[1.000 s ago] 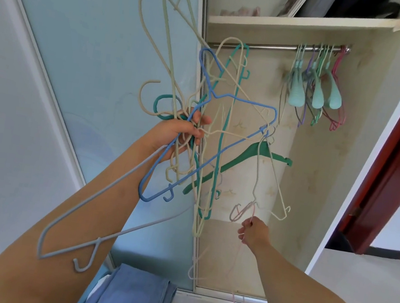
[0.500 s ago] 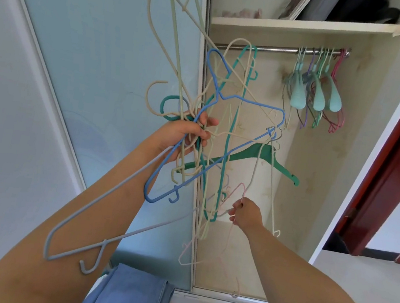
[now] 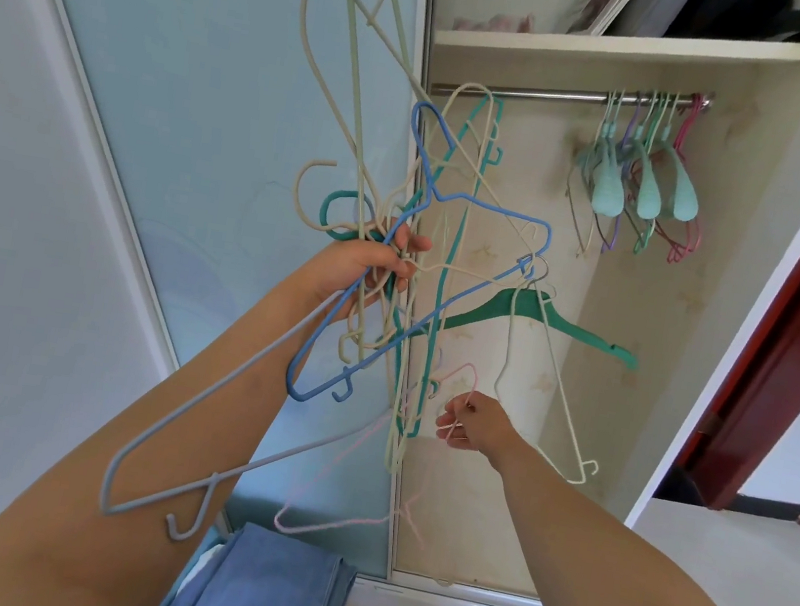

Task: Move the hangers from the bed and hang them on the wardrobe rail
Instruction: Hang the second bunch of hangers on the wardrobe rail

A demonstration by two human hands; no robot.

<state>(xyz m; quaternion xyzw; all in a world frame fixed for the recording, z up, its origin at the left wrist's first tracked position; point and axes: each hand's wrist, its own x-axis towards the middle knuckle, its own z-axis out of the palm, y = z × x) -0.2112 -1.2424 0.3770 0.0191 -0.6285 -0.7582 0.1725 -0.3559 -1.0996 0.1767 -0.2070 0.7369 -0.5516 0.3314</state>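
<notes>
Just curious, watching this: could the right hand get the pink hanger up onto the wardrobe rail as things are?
Probably not yet. The right hand pinches the pink hanger, but it hangs snarled in the bundle of hangers that the left hand grips. The rail itself has bare room.

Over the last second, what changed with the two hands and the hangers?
The right hand, pinching the pink hanger, moved left and up toward the tangled bundle, swinging the pink hanger left. The green hanger swung right and the cream one hangs lower. The left hand kept its grip on the bundle; the hangers on the rail stayed put.
</notes>
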